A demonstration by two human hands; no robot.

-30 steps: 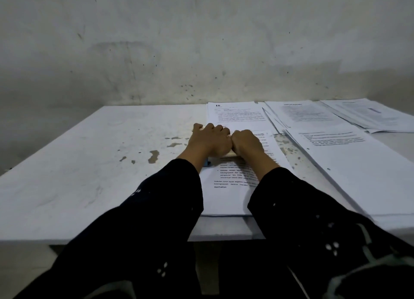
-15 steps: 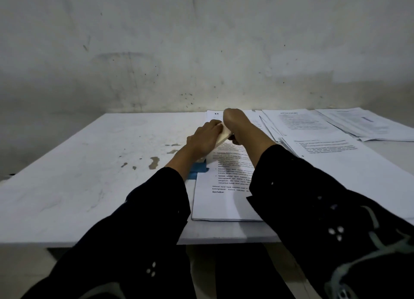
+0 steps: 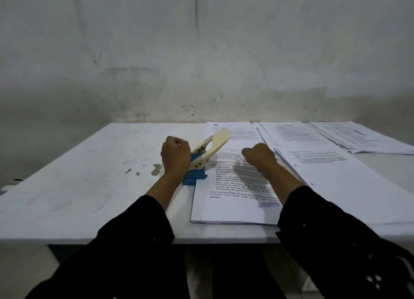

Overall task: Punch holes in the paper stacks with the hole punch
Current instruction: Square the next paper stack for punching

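The left hand [image 3: 175, 156], just left of the frame's centre, is curled into a fist against the left side of the hole punch [image 3: 202, 158]; whether its fingers actually wrap the tool cannot be told, since only the back of the hand shows. The punch has a blue base sitting on the table and a cream lever raised and slanting toward the upper right, over the left edge of the nearest paper stack [image 3: 235, 186]. The right hand [image 3: 259, 156], just right of centre, is also curled, knuckles down on that same stack, with nothing visible in its grasp. Both forearms run down into loose black sleeves [image 3: 134, 242] that fill the lower part of the frame. The printed stack under the right hand lies lengthwise from the table's near edge toward the wall, with a bluish stamp near its lower right corner. Another paper stack [image 3: 336, 175] lies just beside it to the right, partly overlapped by further sheets [image 3: 363, 139] in the upper right. The white table [image 3: 78, 175] has chipped spots of bare surface left of the punch. Behind it stands a stained, greyish wall [image 3: 201, 52].
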